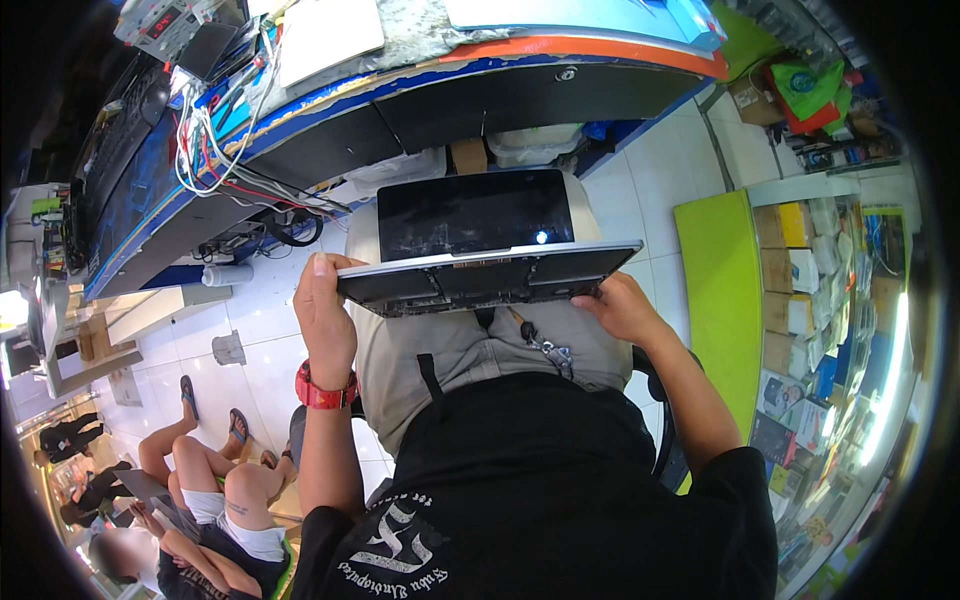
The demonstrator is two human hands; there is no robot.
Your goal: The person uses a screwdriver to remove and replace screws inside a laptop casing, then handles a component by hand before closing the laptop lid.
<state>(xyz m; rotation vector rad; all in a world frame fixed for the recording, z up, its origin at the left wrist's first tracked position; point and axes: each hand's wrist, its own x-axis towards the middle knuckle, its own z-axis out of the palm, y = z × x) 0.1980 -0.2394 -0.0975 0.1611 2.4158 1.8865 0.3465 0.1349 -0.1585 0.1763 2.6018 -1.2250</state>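
Observation:
Over my lap I hold an opened-up laptop (480, 285), tilted nearly edge-on. Its silver edge faces up and its dark inner side, with black battery-like blocks, faces me. The glossy black screen (470, 212) lies beyond it across my thighs, with smudges and a bright reflection on it. My left hand (326, 315) grips the left end, thumb on the top edge. At the lower right corner, my right hand (622, 308) holds the edge with thumb and fingers. The hinge area between the two halves is hard to make out.
A worn blue-edged workbench (420, 80) with black drawers stands ahead. White and red cables (215, 150) hang off its left side. Plastic tubs (535, 145) sit underneath. Stocked shelves (800, 290) and a lime-green panel (715, 310) stand right. A seated person (215, 530) is at lower left.

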